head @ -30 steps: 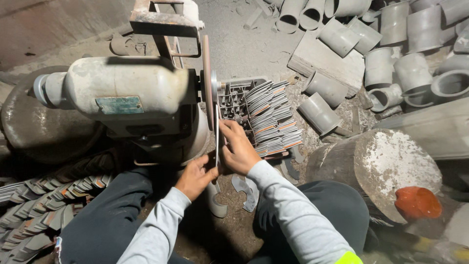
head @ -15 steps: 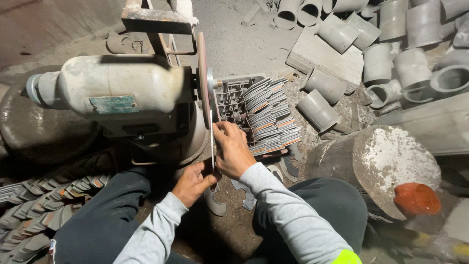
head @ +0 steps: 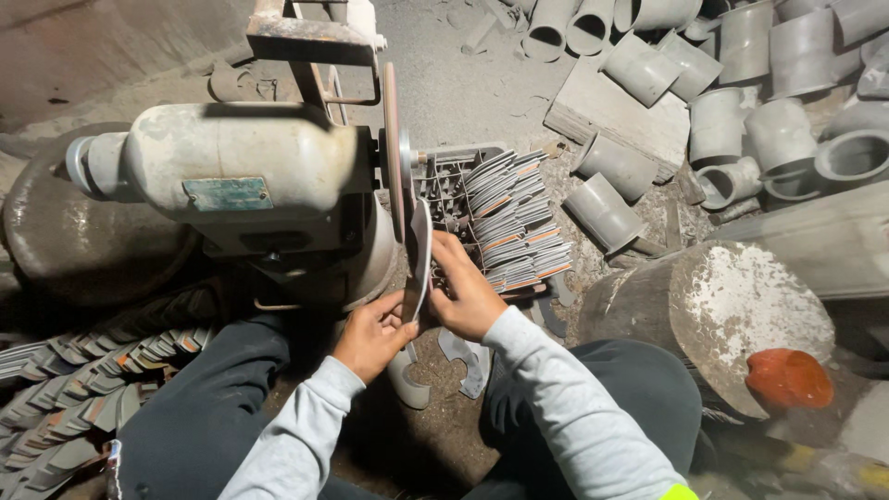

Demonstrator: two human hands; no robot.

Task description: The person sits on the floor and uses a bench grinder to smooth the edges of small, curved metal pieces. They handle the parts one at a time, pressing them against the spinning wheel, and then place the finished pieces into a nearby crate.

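A person sits on the ground in front of a grinder (head: 250, 185). Both hands hold one thin, flat metal plate (head: 419, 264) up on its edge. The left hand (head: 372, 331) has its fingers shut around the bottom of the plate. The right hand (head: 468, 294) grips the plate from the other side, with its fingers curled on it. Two hands keep the plate steady.

The plate sits just under the thin round wheel (head: 393, 148), at about 6 o'clock from it. It looks like the top edge touches the wheel, but the view is too dark there to be sure.

At 2 o'clock from the hands is a crate (head: 444, 181) with a stack (head: 514, 222) of the same plates, close enough to reach. More plates lie in a heap (head: 111, 361) at 9 o'clock. Grey pipes (head: 741, 102) lie at 1 o'clock. A big stump (head: 732, 315) stands at 3 o'clock.
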